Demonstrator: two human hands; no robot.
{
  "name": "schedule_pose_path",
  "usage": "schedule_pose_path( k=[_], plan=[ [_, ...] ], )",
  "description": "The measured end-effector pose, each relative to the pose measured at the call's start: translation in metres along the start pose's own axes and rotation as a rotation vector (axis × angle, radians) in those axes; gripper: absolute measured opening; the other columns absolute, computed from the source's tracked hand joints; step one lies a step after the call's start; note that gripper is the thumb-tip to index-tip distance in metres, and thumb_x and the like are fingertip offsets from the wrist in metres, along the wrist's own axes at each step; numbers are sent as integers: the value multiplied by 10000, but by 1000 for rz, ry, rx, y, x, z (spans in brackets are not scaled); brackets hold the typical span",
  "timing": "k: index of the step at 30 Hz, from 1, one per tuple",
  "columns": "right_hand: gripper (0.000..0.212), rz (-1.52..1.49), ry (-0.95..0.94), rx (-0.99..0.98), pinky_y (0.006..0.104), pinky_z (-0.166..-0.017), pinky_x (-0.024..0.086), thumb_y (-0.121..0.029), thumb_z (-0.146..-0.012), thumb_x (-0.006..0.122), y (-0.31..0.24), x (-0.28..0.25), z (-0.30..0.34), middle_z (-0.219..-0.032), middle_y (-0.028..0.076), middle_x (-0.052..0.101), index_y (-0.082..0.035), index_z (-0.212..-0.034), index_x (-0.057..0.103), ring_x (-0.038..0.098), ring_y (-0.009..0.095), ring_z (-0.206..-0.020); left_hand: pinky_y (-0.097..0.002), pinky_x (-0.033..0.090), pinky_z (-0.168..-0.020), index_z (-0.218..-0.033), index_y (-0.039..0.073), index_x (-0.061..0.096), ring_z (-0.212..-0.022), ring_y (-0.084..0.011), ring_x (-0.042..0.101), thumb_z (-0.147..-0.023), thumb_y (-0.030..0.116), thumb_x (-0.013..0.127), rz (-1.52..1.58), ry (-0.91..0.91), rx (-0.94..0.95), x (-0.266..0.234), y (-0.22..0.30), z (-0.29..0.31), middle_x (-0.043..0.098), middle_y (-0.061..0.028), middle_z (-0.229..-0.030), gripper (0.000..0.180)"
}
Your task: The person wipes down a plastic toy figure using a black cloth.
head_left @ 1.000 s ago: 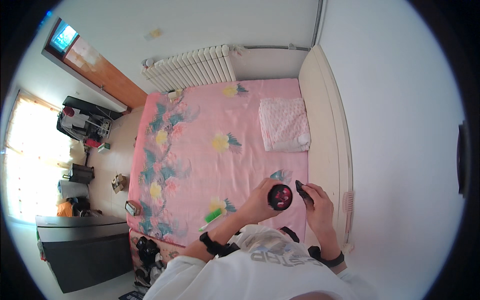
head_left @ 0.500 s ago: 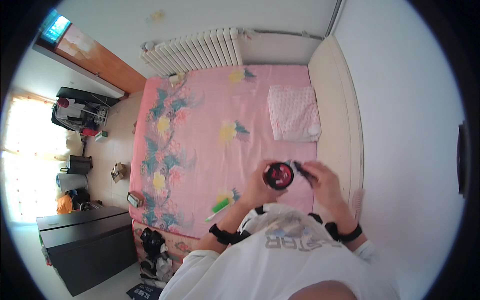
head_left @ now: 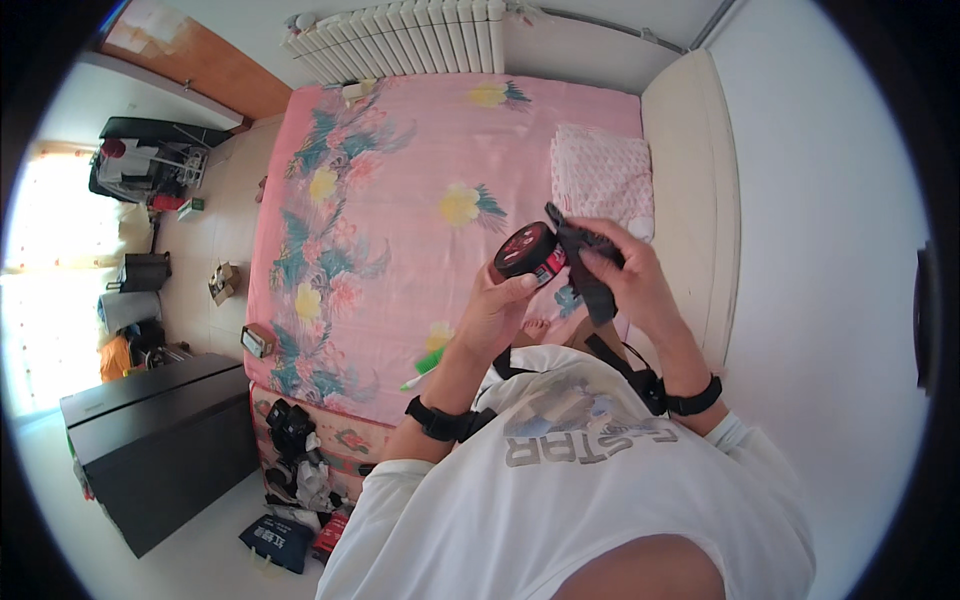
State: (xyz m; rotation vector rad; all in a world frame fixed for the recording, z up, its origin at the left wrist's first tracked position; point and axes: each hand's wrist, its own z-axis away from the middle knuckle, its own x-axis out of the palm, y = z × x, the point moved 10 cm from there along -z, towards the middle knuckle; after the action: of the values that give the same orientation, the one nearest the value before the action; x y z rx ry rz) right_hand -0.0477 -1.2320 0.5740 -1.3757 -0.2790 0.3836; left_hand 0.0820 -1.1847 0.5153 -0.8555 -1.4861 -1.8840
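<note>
Black squat cylindrical tub with a red-and-white round face (head_left: 523, 249): held above the bed in your left hand (head_left: 495, 310).
Your left fingers are part-curled round its wall, thumb on the near side. Face tips up and leftward; axis slants down to your right. Your right hand (head_left: 630, 272) is pinched closed on a limp black cloth (head_left: 592, 290), running far to near, beside the tub; contact unclear. Pink floral bedsheet (head_left: 420, 310) spreads left; folded pink-and-white blanket (head_left: 603, 170) and cream headboard (head_left: 692, 200) bound your right.

strong daylight is glaring through the curtained window (head_left: 60, 285), washing it white. straight edges are bending, and black corners are framing the view.
</note>
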Motion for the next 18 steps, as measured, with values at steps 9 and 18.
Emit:
schedule_pose_path(
  k=[9, 18],
  plan=[
    [341, 338, -113, -123, 292, -842, 519, 83, -895, 579, 22, 0, -46, -1089, 106, 668, 3, -1221, 636, 659, 184, -961, -373, 446, -999, -1385, 94, 524, -1202, -171, 564, -892, 277, 723, 131, 193, 61, -63, 7, -15, 602, -38, -1319, 562],
    [426, 345, -373, -436, 336, -919, 515, 112, -850, 573, -47, 59, -143, -1184, 127, 654, -54, -1233, 657, 645, 280, -1079, -318, 456, -1022, -1325, -15, 537, -1115, -166, 612, -740, 60, 819, -412, 530, 294, -79, 105, -55, 647, -78, -1212, 654]
  ],
)
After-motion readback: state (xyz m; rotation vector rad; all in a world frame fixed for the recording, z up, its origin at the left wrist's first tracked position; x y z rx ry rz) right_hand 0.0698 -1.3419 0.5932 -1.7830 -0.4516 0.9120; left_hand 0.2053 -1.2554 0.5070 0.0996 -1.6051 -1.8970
